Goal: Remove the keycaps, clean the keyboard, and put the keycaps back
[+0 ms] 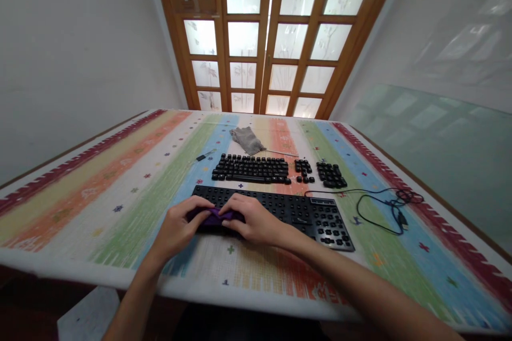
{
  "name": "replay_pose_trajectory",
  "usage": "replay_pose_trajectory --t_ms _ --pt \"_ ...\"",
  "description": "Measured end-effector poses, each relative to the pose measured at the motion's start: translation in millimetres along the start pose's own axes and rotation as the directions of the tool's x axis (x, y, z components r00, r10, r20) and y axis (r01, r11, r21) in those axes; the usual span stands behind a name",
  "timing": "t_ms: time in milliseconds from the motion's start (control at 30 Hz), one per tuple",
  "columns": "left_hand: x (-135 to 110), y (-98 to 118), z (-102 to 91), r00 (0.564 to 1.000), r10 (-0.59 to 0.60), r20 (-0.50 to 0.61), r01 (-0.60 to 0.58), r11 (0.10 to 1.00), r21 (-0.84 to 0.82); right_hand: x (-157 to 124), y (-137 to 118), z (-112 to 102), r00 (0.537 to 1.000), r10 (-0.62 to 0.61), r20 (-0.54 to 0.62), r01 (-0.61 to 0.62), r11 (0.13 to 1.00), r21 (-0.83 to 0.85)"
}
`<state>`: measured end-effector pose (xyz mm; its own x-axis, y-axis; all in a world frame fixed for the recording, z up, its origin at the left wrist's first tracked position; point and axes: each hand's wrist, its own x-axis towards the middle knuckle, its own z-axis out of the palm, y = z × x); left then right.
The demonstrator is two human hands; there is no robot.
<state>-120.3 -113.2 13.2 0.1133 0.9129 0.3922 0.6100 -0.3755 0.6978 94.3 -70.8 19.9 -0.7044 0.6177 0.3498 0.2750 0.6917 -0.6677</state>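
Observation:
A black keyboard (286,206) with its keycaps off lies near the table's front edge, bare switch posts showing. Over its left front part, my left hand (180,224) and my right hand (250,217) pinch a small purple cloth (217,216) between them. The fingers of both hands are bent and close together on the cloth, which touches or hovers just over the keyboard; which one I cannot tell. Behind the keyboard, the loose black keycaps (252,169) are laid out in keyboard order, with a smaller group (304,169) and a number-pad group (331,175) to the right.
A grey cloth (247,140) lies behind the keycaps beside a thin white stick (282,153). Left of them is a small black tool with wire loops (204,156). The keyboard's cable (394,202) coils at right. A striped tablecloth (132,224) covers the table.

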Motion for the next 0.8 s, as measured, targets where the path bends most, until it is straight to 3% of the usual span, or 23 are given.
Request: replay_pose_trajectory --t_ms 233,433,800 --pt "13.4 -32.6 -24.5 0.99 0.053 -0.133 -0.04 0.994 0.1 33.4 14.4 30.3 1.0 -0.013 0.0 0.012 0.993 -0.115" --pt "9.0 -55.3 -26.8 0.986 0.082 -0.144 -0.055 0.981 0.184 51.4 18.9 40.7 0.999 0.0 0.04 0.009 0.973 -0.231" --pt "3.9 -57.2 -23.9 0.993 0.085 -0.084 -0.061 0.964 0.26 44.4 15.0 51.4 0.999 -0.001 0.033 0.014 0.926 -0.378"
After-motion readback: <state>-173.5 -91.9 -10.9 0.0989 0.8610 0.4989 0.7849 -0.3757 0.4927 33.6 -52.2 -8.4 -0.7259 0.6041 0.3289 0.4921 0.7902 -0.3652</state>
